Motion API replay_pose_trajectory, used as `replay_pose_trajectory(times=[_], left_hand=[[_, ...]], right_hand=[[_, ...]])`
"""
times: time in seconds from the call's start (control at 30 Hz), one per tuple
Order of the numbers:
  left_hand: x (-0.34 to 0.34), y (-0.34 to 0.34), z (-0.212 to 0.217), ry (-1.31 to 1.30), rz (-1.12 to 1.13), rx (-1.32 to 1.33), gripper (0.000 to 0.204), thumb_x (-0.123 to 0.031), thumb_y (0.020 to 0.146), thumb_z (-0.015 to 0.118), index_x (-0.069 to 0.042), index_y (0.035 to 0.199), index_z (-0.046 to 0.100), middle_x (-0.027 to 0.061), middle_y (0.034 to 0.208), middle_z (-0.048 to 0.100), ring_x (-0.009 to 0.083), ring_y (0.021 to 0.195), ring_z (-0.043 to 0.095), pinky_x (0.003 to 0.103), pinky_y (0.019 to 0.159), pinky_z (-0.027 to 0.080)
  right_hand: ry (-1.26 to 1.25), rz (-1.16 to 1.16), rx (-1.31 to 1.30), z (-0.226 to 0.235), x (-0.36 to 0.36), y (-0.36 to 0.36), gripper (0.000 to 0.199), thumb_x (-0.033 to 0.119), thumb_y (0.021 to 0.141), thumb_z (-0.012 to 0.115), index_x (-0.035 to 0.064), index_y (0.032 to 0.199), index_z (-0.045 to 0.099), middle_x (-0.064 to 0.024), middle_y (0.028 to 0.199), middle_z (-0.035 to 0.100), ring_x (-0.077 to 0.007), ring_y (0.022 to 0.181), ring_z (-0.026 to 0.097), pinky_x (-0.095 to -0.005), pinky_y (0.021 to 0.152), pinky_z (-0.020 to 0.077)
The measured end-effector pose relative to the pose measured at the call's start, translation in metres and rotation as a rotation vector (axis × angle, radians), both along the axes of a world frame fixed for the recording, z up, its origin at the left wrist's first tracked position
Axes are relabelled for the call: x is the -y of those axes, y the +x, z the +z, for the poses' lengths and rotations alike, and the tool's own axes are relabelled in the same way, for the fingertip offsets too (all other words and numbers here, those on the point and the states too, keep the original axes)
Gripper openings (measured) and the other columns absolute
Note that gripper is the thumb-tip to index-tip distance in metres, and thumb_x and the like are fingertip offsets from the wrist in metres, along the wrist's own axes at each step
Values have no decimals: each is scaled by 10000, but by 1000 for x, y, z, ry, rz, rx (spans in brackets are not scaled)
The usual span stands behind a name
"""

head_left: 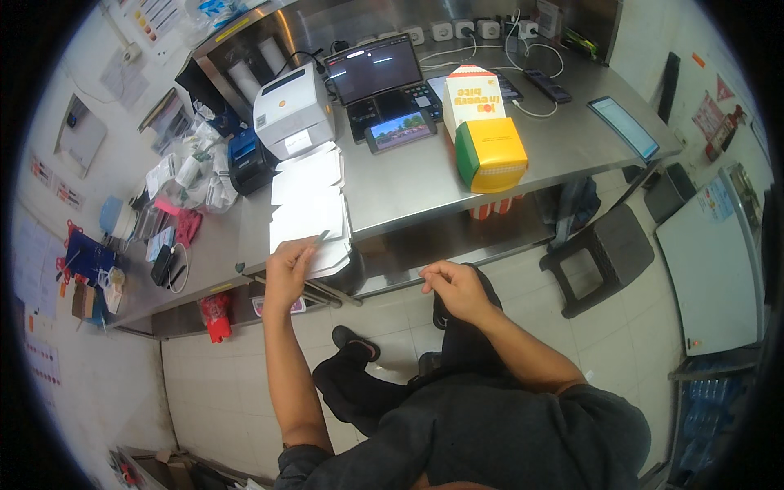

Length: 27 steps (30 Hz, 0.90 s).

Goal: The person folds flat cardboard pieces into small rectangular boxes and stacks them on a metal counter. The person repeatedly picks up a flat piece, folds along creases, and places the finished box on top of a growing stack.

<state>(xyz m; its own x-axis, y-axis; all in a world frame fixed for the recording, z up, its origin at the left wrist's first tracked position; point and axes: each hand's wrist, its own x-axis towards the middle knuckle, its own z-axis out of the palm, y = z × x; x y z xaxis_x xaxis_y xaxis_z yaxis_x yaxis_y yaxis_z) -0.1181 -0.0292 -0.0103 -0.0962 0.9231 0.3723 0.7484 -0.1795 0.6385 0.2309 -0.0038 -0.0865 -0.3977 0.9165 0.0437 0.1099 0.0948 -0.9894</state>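
Surface [408,184]: stainless steel, L-shaped.
Left part: white label printer [294,110], paper strips [309,208], blue device [245,159], bagged clutter [192,167].
Centre: tablet [374,69], phone [400,131], yellow-green carton [490,153].
Right edge: second tablet [625,126].

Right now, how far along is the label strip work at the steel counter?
Done: a long strip of white labels already hangs out of the white printer and lies folded across the counter. In hand: the left hand pinches the strip's lower end at the counter edge; the right hand hovers apart, fingers curled, apparently empty. Left: the strip looks uncut and unsorted.
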Motion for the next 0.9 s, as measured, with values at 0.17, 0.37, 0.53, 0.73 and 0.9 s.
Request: replay_pose_trajectory(times=[0.17,0.37,0.53,0.73,0.9], left_hand=[[0,5,7,198,255,-174,152,-136,963,765,13,991,753,151,882,739,229,778,685,355,753,531],[-1,11,11,398,300,-110,122,-113,968,762,9,951,761,98,838,742,185,766,674,318,747,528],[-2,10,5,528,499,400,133,-115,1022,720,15,1008,698,72,945,727,128,888,665,309,789,545],[20,13,24,853,563,715,175,-83,1078,632,20,1193,551,102,1092,679,147,958,650,309,884,564],[64,43,37,1017,654,426,229,-56,1066,648,1,1226,495,148,1221,646,194,1072,661,370,922,598]], right_hand=[[14,5,-19,-2,1,1,224,148,1029,622,-8,1116,757,-78,884,787,-133,811,706,-301,770,545],[-6,10,3,-4,1,1,233,158,1025,620,-6,1118,757,-83,889,792,-143,825,719,-307,775,548],[-25,13,20,-6,2,2,235,158,1024,617,-5,1120,756,-89,889,793,-157,837,731,-310,792,555],[-17,25,17,-5,4,1,234,156,1024,616,-5,1119,756,-94,888,792,-167,862,745,-318,824,562],[-62,76,3,15,8,-9,267,195,1064,609,-9,1182,735,-93,969,790,-148,929,740,-313,854,563]])
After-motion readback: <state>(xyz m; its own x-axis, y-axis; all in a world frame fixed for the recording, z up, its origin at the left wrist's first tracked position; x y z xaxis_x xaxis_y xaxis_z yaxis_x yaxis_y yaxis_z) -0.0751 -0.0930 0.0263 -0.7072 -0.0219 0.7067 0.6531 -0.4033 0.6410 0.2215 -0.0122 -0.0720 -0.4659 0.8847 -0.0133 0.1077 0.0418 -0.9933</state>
